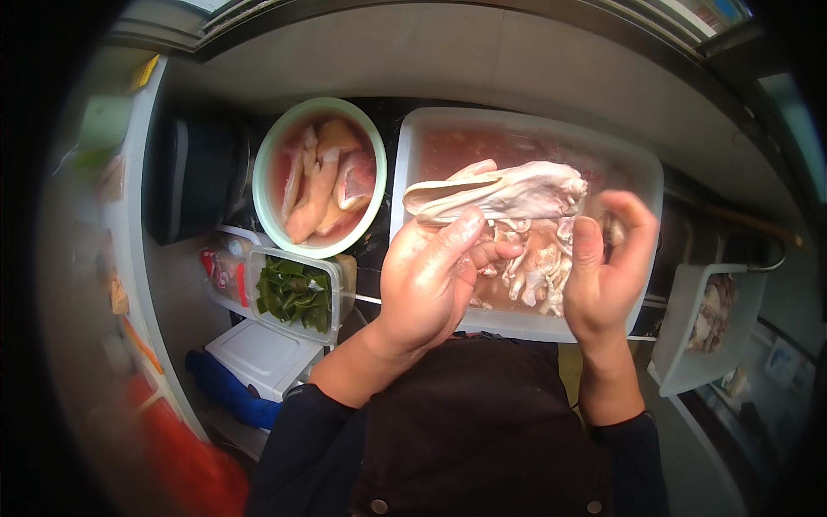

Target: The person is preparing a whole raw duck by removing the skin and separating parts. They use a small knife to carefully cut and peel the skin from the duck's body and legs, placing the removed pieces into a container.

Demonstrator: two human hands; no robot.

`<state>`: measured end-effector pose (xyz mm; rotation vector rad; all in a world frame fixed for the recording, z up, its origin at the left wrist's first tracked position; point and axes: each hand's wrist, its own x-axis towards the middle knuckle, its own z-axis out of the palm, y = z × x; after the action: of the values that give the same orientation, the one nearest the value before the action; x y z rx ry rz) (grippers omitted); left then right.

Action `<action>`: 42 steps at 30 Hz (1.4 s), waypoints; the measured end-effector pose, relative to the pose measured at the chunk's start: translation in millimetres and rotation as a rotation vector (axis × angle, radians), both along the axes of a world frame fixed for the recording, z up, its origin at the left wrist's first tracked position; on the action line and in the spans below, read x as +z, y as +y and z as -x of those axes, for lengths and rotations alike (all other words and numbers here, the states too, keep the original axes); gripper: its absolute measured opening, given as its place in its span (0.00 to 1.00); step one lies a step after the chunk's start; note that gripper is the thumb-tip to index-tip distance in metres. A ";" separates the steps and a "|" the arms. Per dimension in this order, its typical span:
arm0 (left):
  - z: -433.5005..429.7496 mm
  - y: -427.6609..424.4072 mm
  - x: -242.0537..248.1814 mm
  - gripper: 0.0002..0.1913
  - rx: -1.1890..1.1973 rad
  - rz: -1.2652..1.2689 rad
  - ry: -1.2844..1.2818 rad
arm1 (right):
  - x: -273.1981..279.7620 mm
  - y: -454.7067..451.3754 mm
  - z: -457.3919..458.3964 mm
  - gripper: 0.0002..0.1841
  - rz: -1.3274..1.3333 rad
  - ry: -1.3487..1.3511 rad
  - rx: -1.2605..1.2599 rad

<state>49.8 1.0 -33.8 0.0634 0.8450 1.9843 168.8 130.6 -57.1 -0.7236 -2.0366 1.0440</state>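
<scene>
My left hand (pixel 429 278) grips a long, pale, wet poultry piece (pixel 536 190), which looks like a plucked duck head with its flat bill to the left. My thumb lies along its near side and fingertips show behind it. Just to the right of the piece, my right hand (pixel 607 271) is raised with thumb and forefinger apart; its other fingers are partly hidden. Both hands are above a large whitish plastic tub (pixel 517 323) of reddish, cloudy water (pixel 471 145). Several pale poultry pieces (pixel 533 274) lie in the water below my hands.
A pale green bowl (pixel 260 194) at the left holds poultry pieces (pixel 320 187) in reddish water. Nearer are a clear container (pixel 336 304) of cut green leaves (pixel 294 294) and a white lidded box (pixel 258 352). Another plastic bin (pixel 678 323) with meat (pixel 714 310) stands at right.
</scene>
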 end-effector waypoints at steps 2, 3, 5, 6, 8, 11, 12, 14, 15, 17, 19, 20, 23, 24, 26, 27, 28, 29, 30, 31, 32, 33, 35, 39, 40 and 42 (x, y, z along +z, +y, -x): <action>-0.8 1.9 0.0 0.23 0.005 0.035 0.007 | -6.3 5.9 4.3 0.28 0.330 0.158 0.091; -2.6 2.6 0.6 0.22 0.006 0.053 0.009 | -8.5 8.1 5.6 0.32 0.494 0.237 0.115; -6.3 4.4 -5.4 0.22 -0.052 0.047 0.015 | -18.0 18.6 6.6 0.29 0.781 0.310 0.306; -6.1 5.5 -10.1 0.22 -0.082 0.042 0.017 | -20.0 21.1 8.2 0.27 0.907 0.326 0.363; 3.8 3.7 -19.3 0.19 -0.143 0.077 0.086 | -15.7 24.8 9.2 0.23 0.850 0.285 0.344; 19.9 -2.9 -33.1 0.15 -0.177 0.219 0.387 | -1.2 30.1 14.3 0.19 0.654 0.191 0.377; 23.0 -5.3 -35.6 0.15 -0.178 0.253 0.522 | 2.6 33.5 14.0 0.20 0.584 0.133 0.410; 28.7 -8.2 -32.9 0.15 -0.158 0.308 0.734 | 6.9 37.9 18.0 0.20 0.387 0.051 0.460; 34.8 -8.5 -34.0 0.14 -0.153 0.332 0.878 | 12.8 39.6 17.7 0.20 0.384 -0.006 0.472; 34.4 -3.6 -34.0 0.11 -0.080 0.348 0.931 | 23.3 42.4 16.4 0.20 0.377 -0.119 0.496; 35.2 -2.2 -33.8 0.08 -0.141 0.274 0.877 | 23.8 45.3 18.6 0.18 0.254 -0.061 0.496; 38.0 -3.5 -34.6 0.09 -0.183 0.267 0.979 | 24.5 46.7 20.6 0.17 0.192 -0.031 0.494; 28.6 -0.4 -32.5 0.11 -0.199 0.206 0.853 | 26.2 53.0 20.4 0.17 0.310 -0.046 0.488; 22.0 -0.1 -32.0 0.13 -0.197 0.176 0.680 | 19.5 53.1 19.7 0.20 0.414 -0.015 0.500; 12.1 1.9 -37.6 0.12 -0.154 0.156 0.575 | 10.5 46.4 19.4 0.22 0.389 0.036 0.383; 7.1 1.5 -40.4 0.12 -0.128 0.152 0.520 | 8.5 40.6 19.6 0.24 0.380 0.058 0.331; 2.5 3.3 -37.5 0.12 -0.116 0.163 0.462 | 10.0 35.6 14.2 0.22 0.360 0.070 0.281; -1.3 4.2 -37.2 0.12 -0.093 0.158 0.446 | 11.5 30.9 8.2 0.20 0.340 0.080 0.229; -4.3 5.3 -36.6 0.12 -0.074 0.150 0.431 | -2.5 27.8 -0.7 0.18 0.325 0.135 0.160; -6.1 5.8 -36.2 0.12 -0.049 0.147 0.415 | -3.6 23.5 -9.7 0.16 0.300 0.095 0.184; -7.1 6.6 -35.6 0.12 -0.032 0.138 0.412 | -4.3 19.2 -18.6 0.14 0.273 0.055 0.207; -8.4 7.9 -34.8 0.11 -0.017 0.128 0.412 | -4.9 14.8 -28.5 0.14 0.243 0.020 0.228; -10.2 9.8 -34.4 0.11 -0.002 0.123 0.406 | 9.9 -1.3 -24.4 0.12 0.070 -0.079 0.358; -14.1 12.0 -27.7 0.11 0.005 0.119 0.372 | 8.4 -12.1 -12.2 0.06 0.112 -0.060 0.307; -14.9 12.2 -25.5 0.11 0.004 0.115 0.359 | 5.4 -10.4 -10.8 0.06 0.084 -0.062 0.306; -17.0 10.0 -23.6 0.14 -0.009 0.113 0.360 | 4.8 -8.4 -8.1 0.05 0.057 -0.063 0.314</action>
<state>66.8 11.0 -57.4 0.3671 1.1823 1.9421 177.0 122.2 -52.3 -0.4780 -2.2309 1.2729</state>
